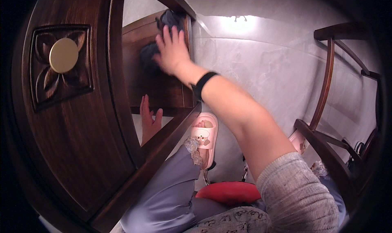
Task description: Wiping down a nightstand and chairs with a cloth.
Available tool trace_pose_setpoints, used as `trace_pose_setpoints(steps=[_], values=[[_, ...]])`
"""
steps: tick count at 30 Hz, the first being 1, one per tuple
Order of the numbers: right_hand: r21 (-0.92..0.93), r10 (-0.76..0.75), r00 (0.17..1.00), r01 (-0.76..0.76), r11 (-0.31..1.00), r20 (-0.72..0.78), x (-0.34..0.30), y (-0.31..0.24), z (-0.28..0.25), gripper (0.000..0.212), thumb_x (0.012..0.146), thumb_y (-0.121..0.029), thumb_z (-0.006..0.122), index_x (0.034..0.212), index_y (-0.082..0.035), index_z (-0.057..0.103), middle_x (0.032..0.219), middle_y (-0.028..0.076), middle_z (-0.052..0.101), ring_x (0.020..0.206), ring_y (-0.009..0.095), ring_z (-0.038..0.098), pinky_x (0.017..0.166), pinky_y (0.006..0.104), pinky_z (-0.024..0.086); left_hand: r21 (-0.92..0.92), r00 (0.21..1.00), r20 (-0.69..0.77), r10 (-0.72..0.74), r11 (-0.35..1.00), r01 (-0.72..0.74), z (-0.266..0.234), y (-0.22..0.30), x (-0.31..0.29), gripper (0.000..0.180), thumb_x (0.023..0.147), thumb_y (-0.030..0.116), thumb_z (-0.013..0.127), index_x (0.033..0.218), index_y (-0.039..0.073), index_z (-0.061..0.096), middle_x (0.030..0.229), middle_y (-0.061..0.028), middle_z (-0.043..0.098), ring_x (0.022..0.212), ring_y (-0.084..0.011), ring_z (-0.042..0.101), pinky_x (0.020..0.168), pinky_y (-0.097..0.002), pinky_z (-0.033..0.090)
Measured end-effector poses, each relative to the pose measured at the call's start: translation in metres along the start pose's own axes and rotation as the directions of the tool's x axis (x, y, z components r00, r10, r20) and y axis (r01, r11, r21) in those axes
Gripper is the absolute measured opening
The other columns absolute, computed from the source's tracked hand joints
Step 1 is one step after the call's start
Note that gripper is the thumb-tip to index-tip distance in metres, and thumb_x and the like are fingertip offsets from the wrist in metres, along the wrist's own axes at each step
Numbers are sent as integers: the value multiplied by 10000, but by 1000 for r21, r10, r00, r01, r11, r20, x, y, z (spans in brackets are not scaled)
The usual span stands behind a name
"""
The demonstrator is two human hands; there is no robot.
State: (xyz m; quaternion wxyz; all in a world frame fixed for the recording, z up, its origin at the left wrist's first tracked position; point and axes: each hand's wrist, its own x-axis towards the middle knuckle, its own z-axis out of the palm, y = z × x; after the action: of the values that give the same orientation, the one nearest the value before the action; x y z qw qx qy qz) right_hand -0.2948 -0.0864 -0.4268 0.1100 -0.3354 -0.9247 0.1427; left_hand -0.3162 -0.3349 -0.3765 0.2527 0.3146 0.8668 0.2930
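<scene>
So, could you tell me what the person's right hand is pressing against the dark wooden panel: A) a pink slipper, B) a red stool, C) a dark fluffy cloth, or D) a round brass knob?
C: the right hand lies flat on a dark fluffy cloth against the wooden panel, while the brass knob sits untouched on the carved part at the left.

Right hand [171, 49] extended forward, fingers spread flat; left hand [149, 120] lower, fingers upright, open.

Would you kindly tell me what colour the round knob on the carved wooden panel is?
The round knob is a matte gold or brass colour, set on a dark brown carved panel; the head view shows it.
</scene>
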Motion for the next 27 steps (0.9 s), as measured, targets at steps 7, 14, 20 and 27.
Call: trace_pose_setpoints(steps=[7, 14, 20, 27], values=[[247, -774, 568, 737, 630, 280, -64, -39, 18, 501, 893, -472, 529, 1381, -370, 483, 1548, 19, 300, 1419, 357, 234, 1133, 498, 216, 390, 989, 49, 139, 909, -147, 9, -23, -1, 994, 773, 316, 763, 1535, 124, 155, 1511, -290, 147, 1358, -442, 247, 1091, -511, 263], [-176, -206, 976, 191, 966, -74, -8, -11, 16, 297, 891, -285, 516, 1139, -147, 605, 1087, 62, 570, 1019, 265, 524, 791, 406, 429, 339, 995, 99, -1, 940, -33, -8, -12, 3, 907, 825, 340, 723, 1528, 124, 192, 1515, -324, 141, 1400, -475, 200, 1121, -515, 242], [247, -573, 757, 518, 819, 313, -36, -66, -17, 272, 858, -236, 582, 1031, -79, 721, 1117, 82, 608, 1076, 247, 561, 846, 388, 467, 586, 927, 319, 199, 727, -358, 3, -93, -10, 852, 863, 380, 672, 1517, 90, 210, 1546, -304, 90, 1423, -471, 151, 1138, -528, 207], [203, -840, 513, 816, 541, 178, -37, -111, 42, 289, 885, -291, 557, 1122, -403, 680, 1193, -14, 549, 1189, 231, 442, 888, 380, 399, 551, 919, 391, 45, 788, -273, 9, -53, -7, 833, 869, 394, 655, 1516, 101, 220, 1551, -294, 88, 1424, -475, 142, 1134, -538, 213]])
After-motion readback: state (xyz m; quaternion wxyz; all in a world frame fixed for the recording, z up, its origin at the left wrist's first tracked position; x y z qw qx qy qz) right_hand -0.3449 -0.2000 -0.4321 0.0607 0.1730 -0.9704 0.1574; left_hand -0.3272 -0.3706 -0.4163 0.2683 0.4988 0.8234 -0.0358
